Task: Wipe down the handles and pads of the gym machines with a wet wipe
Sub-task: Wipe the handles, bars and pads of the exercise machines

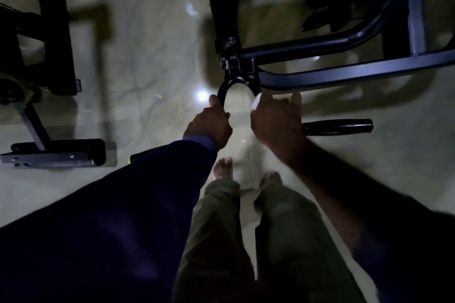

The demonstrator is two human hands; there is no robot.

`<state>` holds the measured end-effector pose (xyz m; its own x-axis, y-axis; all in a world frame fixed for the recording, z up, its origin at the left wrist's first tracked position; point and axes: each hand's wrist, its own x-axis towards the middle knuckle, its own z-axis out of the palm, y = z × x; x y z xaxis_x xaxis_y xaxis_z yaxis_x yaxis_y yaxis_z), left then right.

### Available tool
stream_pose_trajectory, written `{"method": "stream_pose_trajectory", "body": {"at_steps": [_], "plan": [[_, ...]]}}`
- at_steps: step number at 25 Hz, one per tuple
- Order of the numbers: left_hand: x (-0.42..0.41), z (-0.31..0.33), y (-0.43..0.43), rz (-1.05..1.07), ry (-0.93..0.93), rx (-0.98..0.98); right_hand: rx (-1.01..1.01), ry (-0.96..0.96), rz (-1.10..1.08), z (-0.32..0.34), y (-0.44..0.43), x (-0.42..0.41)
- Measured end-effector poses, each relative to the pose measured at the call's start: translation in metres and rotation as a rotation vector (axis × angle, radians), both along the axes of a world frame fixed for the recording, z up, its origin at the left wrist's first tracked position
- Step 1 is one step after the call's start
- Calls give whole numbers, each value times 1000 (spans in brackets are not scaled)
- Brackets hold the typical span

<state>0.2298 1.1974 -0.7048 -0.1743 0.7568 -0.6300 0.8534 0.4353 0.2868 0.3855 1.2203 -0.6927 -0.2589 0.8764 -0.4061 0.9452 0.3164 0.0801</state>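
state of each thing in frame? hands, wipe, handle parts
left hand: grips the left side of the curved bar
right hand: holds the wet wipe at the bar's right side; blurred
wet wipe: bunched, mostly hidden by the fingers
curved bar: attached to the machine frame, a hand on each side
black grip: end sticks out past the right hand, bare

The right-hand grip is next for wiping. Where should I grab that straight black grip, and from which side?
Probably wrap the black grip around its middle, coming from above: it lies level, a plain cylinder, its free end pointing right. The right hand, with the wipe, is beside its inner end.
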Motion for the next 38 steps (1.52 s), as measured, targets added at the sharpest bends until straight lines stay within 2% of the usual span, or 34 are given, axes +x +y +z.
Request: {"method": "stream_pose_trajectory", "body": {"at_steps": [2, 5, 8, 10, 12, 14, 17, 19, 20, 23, 26, 28, 31, 33, 36, 38], "plan": [[4, -1, -1, -6, 54, 6, 163, 26, 66, 8, -37, 42], [6, -4, -3, -46, 130, 24, 229, 103, 270, 8, -34, 81], [5, -4, -12, -205, 283, 220, 220, 226, 544, 6, -8, 128], [13, 1, -21, -308, 262, 412, 226, 266, 594, 13, 6, 180], [33, 5, -25, -431, 124, 556, 200, 256, 506, 28, 12, 215], [61, 0, -21, -542, -58, 554, 126, 218, 355, 37, 2, 208], [93, -7, -5, -463, -221, 586, 66, 186, 279, 27, -22, 145], [106, -7, 17, -325, -196, 566, 52, 188, 263, 18, -26, 115], [112, -9, 30, -234, -188, 491, 72, 190, 273, 13, -22, 115], [135, -12, 59, 10, -214, 249, 125, 134, 290, 14, -22, 168], [142, -29, 62, -81, -79, 306, 175, 16, 155, 18, -27, 217], [137, -37, 62, -100, -15, 318, 122, -7, 116, 14, -29, 190], [136, -43, 64, -149, 44, 343, 98, 116, 181, 6, -44, 134], [138, -43, 64, -169, 45, 346, 107, 171, 205, 7, -36, 153], [137, -43, 63, -175, 40, 322, 165, 164, 37, 11, -31, 207], [136, -43, 64, -180, 46, 317, 208, 244, -87, 5, -29, 206]]}}
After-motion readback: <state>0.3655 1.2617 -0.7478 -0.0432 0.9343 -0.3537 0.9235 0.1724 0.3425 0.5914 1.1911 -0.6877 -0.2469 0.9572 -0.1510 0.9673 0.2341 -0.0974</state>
